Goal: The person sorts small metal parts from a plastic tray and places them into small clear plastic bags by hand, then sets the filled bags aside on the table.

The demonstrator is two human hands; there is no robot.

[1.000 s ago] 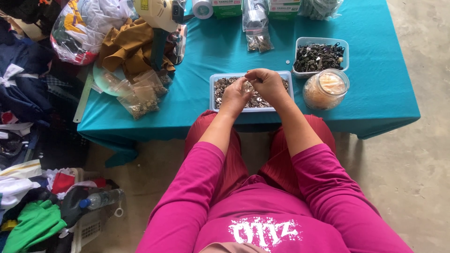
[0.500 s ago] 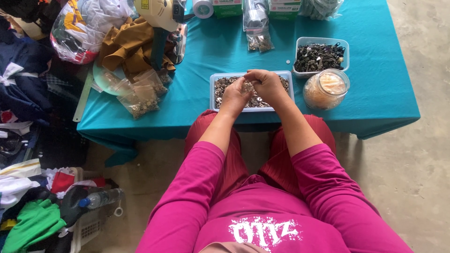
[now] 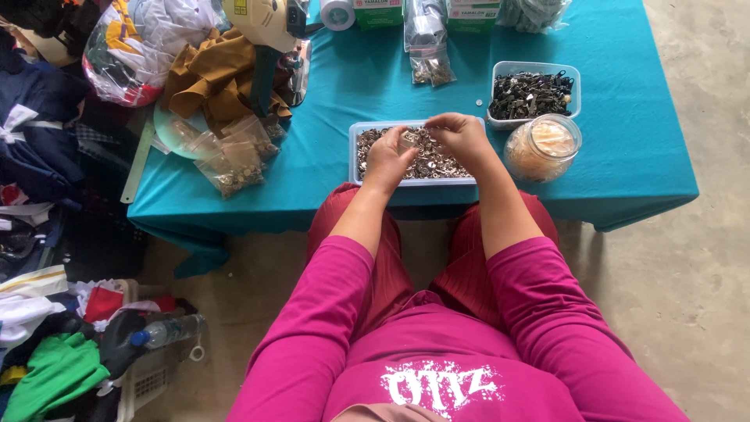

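Nothing has shifted: both my grips stay over the tray (image 3: 355,152), left hand (image 3: 388,160) and right hand (image 3: 461,137) pinching small metal pieces (image 3: 426,164) between them, sorting goes on

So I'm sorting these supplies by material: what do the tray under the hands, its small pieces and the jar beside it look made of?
The tray looks like pale translucent plastic: thin walls, soft sheen. The small pieces in it, under the left hand and right hand, glint silvery, so probably metal. The jar is clear and glossy, glass or hard plastic; I cannot tell which.
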